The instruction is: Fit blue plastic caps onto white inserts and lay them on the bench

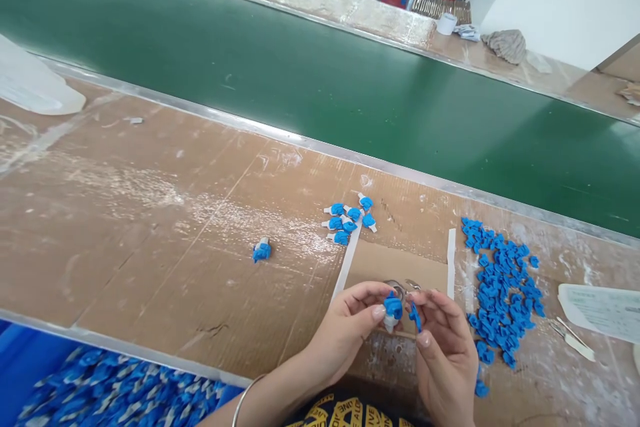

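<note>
Near the front edge of the worktable (150, 227), the left hand (345, 327) pinches a blue-and-white piece (393, 310) between thumb and fingers, while the right hand (445, 353) — just beside it — grips a small blue clip (415, 315). A heap of blue clips (500, 287) lies to the right — a few assembled pieces (350, 220) sit farther off, before the green conveyor belt (300, 73).

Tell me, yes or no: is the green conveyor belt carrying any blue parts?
No. The green conveyor belt is bare; the blue parts lie on the brown worktable.
</note>
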Available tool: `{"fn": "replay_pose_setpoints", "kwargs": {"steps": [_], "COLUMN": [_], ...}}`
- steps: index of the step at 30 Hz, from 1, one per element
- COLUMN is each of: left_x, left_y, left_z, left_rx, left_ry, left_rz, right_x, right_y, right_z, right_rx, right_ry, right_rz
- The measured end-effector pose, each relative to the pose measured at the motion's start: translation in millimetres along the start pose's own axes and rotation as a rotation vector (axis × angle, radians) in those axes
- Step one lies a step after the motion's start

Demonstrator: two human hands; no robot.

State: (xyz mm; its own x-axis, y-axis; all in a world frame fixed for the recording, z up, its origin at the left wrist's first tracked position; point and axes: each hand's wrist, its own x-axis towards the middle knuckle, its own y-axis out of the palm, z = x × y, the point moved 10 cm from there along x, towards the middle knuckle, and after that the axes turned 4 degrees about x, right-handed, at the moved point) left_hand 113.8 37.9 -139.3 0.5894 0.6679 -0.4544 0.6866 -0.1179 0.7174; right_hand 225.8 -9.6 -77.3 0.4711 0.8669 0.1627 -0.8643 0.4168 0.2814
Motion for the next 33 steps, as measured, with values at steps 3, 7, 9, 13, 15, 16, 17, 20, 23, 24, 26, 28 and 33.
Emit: {"fn": "replay_pose_setpoints", "kwargs": {"steps": [3, 7, 9, 13, 15, 16, 17, 20, 23, 24, 26, 28, 33], "left_x": [-2.6, -4.2, -4.7, -6.3, -7.4, -8.0, -8.6, -10.1, -11.7, -12.9, -18.7, -31.4, -51.1], "left_y": [1.1, 0.9, 0.4, -2.3, -4.5, -5.5, -6.1, -10.0, -21.2, -28.2, -47.3, -66.4, -84.9], "left_z": [1.4, 0.4, 0.5, 1.2, 3.1, 4.5, 5.6, 2.4, -20.0, -33.4, -68.1, -106.0, -152.6], "left_rx": [0.010, 0.001, 0.004, 0.004, 0.000, 0.001, 0.002, 0.029, 0.289, 0.451, 0.826, 1.179, 1.714], "left_ry": [-0.010, 0.008, 0.017, 0.022, 0.013, 0.007, 0.005, 0.045, 0.175, 0.247, 0.433, 0.653, 0.917], "left_rz": [-0.013, -0.022, -0.031, -0.058, -0.070, -0.072, -0.070, -0.074, -0.098, -0.128, -0.256, -0.454, -0.760], "right_x": [-2.9, -3.1, -3.1, -10.7, -16.6, -19.5, -21.8, -20.2, 0.9, 14.7, 50.9, 84.3, 130.7], "right_y": [0.5, 5.7, 12.9, 23.6, 30.0, 34.0, 37.7, 42.4, 29.6, 16.5, -25.8, -62.4, -107.9], "right_z": [2.1, 10.6, 17.9, 30.2, 30.6, 30.2, 29.8, 31.0, 33.8, 36.3, 46.5, 40.3, 1.0], "right_rx": [-0.046, -0.195, -0.318, -0.568, -0.645, -0.672, -0.690, -0.668, -0.711, -0.781, -0.984, -1.256, -1.453], "right_ry": [-0.019, -0.111, -0.215, -0.454, -0.512, -0.526, -0.531, -0.480, -0.417, -0.425, -0.486, -0.500, -0.465], "right_rz": [-0.003, 0.051, 0.122, 0.205, 0.262, 0.300, 0.339, 0.452, 0.548, 0.518, 0.295, 0.187, 0.237]}}
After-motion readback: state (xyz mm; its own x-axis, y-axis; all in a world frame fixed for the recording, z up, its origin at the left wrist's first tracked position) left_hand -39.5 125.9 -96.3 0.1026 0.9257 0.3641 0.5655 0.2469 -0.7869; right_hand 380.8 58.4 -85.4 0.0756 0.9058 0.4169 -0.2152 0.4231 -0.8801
